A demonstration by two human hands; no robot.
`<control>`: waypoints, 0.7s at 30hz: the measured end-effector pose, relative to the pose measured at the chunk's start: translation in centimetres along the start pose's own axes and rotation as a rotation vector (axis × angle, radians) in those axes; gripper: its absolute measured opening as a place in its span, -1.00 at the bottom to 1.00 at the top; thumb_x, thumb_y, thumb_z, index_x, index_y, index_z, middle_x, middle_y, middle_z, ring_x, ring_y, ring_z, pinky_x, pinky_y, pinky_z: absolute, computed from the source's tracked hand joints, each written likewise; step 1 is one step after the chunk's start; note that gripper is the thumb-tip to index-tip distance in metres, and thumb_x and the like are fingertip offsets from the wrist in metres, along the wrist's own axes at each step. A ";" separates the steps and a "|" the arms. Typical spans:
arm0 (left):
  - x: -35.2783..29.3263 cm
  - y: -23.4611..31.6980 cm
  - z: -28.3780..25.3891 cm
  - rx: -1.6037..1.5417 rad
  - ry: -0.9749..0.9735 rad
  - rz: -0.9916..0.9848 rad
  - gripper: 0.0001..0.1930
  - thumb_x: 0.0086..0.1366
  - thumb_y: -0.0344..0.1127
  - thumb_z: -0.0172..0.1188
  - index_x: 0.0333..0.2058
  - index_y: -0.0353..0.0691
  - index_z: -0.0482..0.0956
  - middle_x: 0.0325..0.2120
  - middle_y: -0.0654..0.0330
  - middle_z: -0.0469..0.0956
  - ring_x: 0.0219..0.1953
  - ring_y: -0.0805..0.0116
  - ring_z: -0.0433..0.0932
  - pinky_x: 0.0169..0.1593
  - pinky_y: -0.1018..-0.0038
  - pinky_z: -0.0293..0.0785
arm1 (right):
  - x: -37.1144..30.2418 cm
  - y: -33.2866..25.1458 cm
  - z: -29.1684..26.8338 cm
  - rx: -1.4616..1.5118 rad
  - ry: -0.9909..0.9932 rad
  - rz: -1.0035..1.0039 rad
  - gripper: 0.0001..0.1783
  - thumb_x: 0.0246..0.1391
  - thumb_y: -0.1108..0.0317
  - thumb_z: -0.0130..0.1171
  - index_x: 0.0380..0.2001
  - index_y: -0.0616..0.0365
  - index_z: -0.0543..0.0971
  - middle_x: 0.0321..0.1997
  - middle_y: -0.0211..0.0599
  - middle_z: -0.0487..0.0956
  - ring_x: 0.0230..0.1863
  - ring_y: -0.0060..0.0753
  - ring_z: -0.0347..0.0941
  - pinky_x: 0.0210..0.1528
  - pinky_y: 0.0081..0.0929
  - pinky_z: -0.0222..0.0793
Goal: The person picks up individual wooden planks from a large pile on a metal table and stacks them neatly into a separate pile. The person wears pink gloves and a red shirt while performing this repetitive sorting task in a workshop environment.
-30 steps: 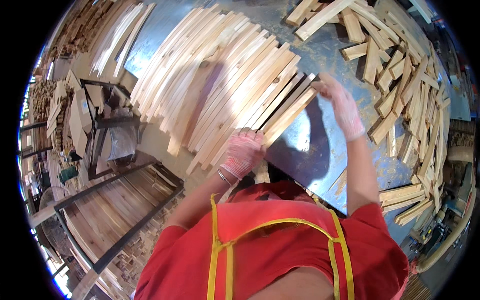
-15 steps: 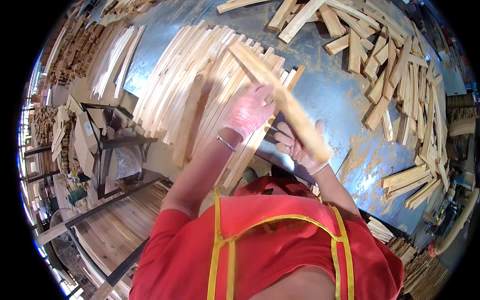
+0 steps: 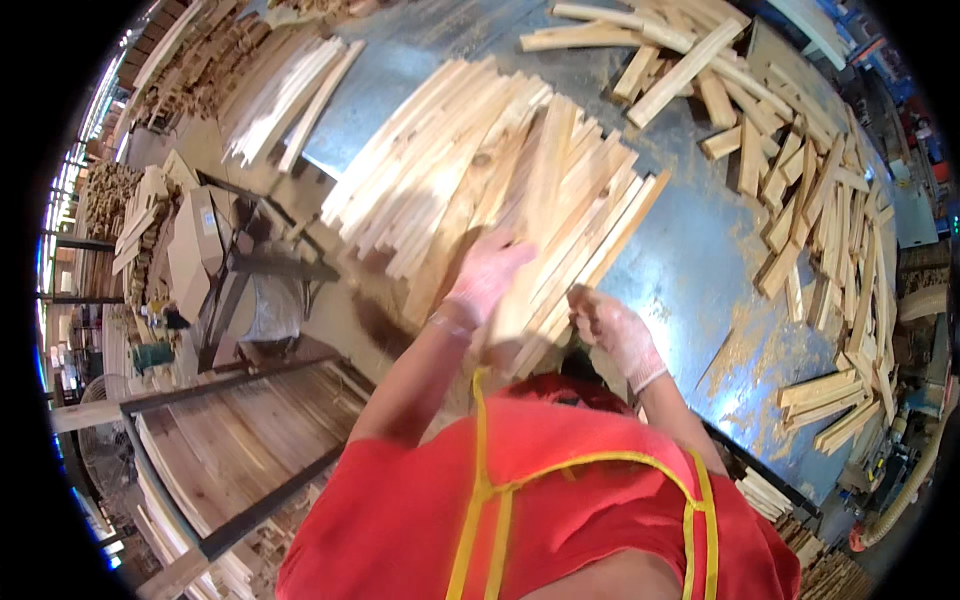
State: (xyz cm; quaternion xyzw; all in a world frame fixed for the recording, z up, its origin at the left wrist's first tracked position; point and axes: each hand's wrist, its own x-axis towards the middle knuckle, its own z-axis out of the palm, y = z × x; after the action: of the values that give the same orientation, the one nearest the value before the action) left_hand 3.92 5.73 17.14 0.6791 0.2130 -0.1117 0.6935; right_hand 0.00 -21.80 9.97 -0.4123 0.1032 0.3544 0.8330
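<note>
Head view: at the left, a brown wooden panel (image 3: 240, 440) lay within a dark metal frame (image 3: 270, 505). To its right, a blue-grey metal table (image 3: 680, 205) carried a slanted row of pale, narrow wooden strips (image 3: 420, 160). Tan sawdust (image 3: 760, 345) covered part of the table's right side, near a jumbled pile of short wooden boards (image 3: 826, 225). The broad, pale wooden board (image 3: 543, 190) lay over the row, its near part just beside and under the gloved left hand (image 3: 492, 268). That hand was partly open, thumb across the board; blur hid whether it gripped. The gloved right hand (image 3: 618, 335), fingers half curled, was positioned right of the row's near end; whether it held anything could not be determined.
</note>
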 end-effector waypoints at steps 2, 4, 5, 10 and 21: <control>-0.9 0.5 -4.7 0.254 0.042 0.193 -0.42 0.30 -0.25 0.40 0.26 -0.35 0.58 0.04 0.16 0.69 0.06 0.31 0.63 0.16 0.41 0.54 | -1.2 0.2 -2.2 0.034 0.164 -0.043 -0.42 0.38 0.24 0.32 0.32 0.33 0.46 0.04 -0.14 0.68 -0.02 -0.25 0.64 -0.01 -0.40 0.61; 0.8 -3.7 -9.5 0.294 0.150 0.258 -0.43 0.32 -0.26 0.39 0.27 -0.31 0.58 0.06 0.16 0.70 0.07 0.41 0.63 0.17 0.43 0.54 | -0.8 -1.6 -2.9 0.094 0.224 0.007 -0.42 0.34 0.37 0.33 0.32 0.38 0.45 -0.04 -0.14 0.66 -0.17 -0.34 0.59 -0.13 -0.41 0.57; 0.2 -1.7 -9.3 0.405 0.210 0.088 -0.48 0.35 -0.25 0.36 0.26 -0.25 0.60 0.02 0.13 0.74 0.01 0.44 0.66 0.12 0.42 0.57 | -1.8 -3.7 -1.4 0.072 0.345 -0.015 -0.43 0.33 0.38 0.32 0.32 0.39 0.45 -0.06 -0.14 0.66 -0.21 -0.35 0.58 -0.16 -0.40 0.56; 0.7 -1.1 -7.8 1.419 0.550 0.664 -0.59 0.22 -0.12 0.40 0.02 -0.11 0.71 -0.24 -0.01 0.73 -0.36 0.00 0.70 -0.11 0.13 0.66 | 2.6 -11.4 -14.5 -0.749 0.360 -0.315 -0.70 0.26 0.33 0.28 0.02 0.14 0.64 -0.16 -0.26 0.69 -0.20 -0.21 0.60 -0.14 -0.26 0.57; -2.1 -6.2 -2.3 1.233 0.640 0.439 -0.30 0.14 -0.12 0.44 0.27 -0.13 0.50 0.16 -0.05 0.56 0.25 -0.13 0.49 0.23 0.00 0.49 | -0.3 -29.1 -33.8 -1.315 1.568 0.140 0.02 0.21 -0.15 0.28 0.59 0.10 0.19 0.45 0.24 0.45 0.41 0.21 0.42 0.45 -0.07 0.33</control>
State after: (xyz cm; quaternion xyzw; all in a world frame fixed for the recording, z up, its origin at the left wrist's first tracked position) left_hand -1.00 7.42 12.58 0.9729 0.1624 0.1343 0.0949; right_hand 23.49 -59.51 6.38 -0.8960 0.4277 0.0194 0.1179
